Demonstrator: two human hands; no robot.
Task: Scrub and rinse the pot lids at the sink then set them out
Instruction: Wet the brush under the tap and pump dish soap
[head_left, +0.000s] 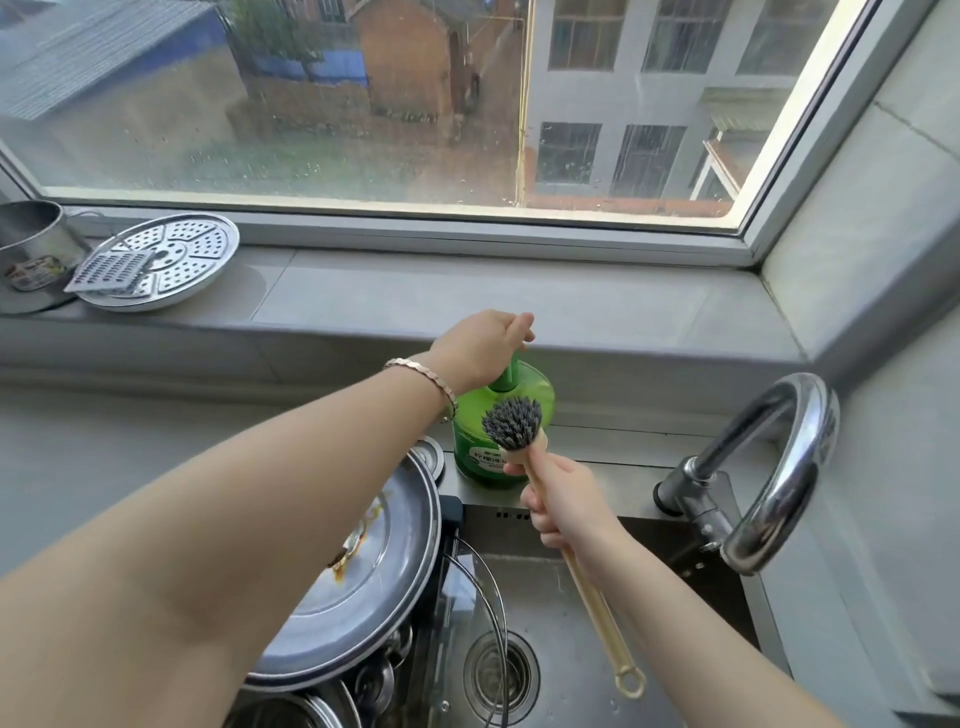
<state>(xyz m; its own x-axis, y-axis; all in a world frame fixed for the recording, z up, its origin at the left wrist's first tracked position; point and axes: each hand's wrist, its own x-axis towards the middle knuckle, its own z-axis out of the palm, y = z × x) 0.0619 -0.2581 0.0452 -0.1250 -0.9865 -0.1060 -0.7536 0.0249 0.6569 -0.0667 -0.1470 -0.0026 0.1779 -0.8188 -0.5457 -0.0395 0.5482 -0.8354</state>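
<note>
On the window sill (467, 296) at far left stands a metal cup (28, 244), and beside it a perforated steamer plate (192, 260) carries a small grater (111, 273). Below, at the left edge of the sink (675, 597), a large steel pot lid (374, 587) rests tilted over other steel ware, its surface marked with brown residue. A glass lid (467, 597) stands on edge in the basin just right of it, near the drain (501, 670). The left hand (483, 348), with a bracelet (421, 376) at the wrist, reaches across the steel lid; its fingers are curled down over the pump head of a green soap bottle (524, 457) standing on the bench behind the sink. The right hand (566, 504) holds a dish brush (512, 422) with its fingers clamped round the wooden handle, bristles turned upward just in front of the bottle. At right, a curved chrome faucet (779, 467) arches over the basin.
</note>
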